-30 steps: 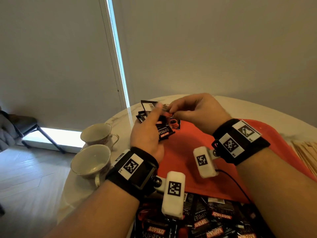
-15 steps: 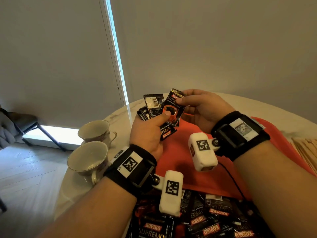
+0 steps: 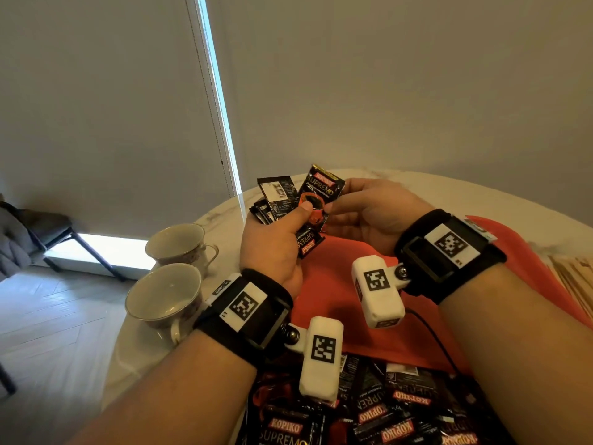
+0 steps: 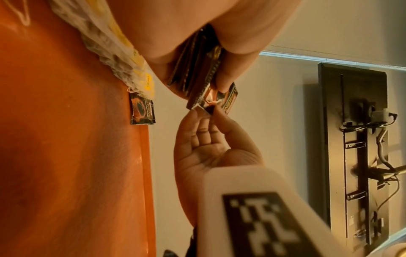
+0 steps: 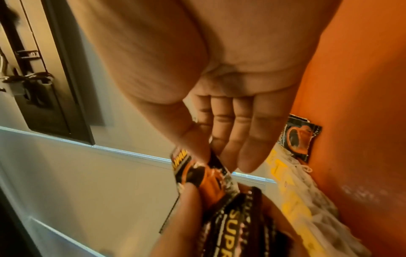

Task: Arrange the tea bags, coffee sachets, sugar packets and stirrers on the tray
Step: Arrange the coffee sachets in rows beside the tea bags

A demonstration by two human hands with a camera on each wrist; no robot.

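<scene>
With my left hand (image 3: 272,248) gripping the sachet stack (image 3: 276,200) above the tray's (image 3: 346,293) far edge, I'd keep my right hand's (image 3: 369,216) pinch, seemingly on the top sachet's (image 3: 321,194) corner, and square it flush

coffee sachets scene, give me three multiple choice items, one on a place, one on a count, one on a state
1. Where is the fanned bunch of coffee sachets?
A. in the left hand
B. inside a teacup
C. on the floor

2. How many teacups stand on the table at the left?
A. none
B. two
C. five

3. What is the right hand doing?
A. lying flat on the tray
B. holding a stirrer
C. pinching one sachet

Answers:
1 A: the left hand grips the bunch, its thumb pressed over it, above the orange tray.
2 B: a near teacup and a far teacup stand side by side.
3 C: the right hand pinches the edge of the front sachet between thumb and fingertips.
</scene>
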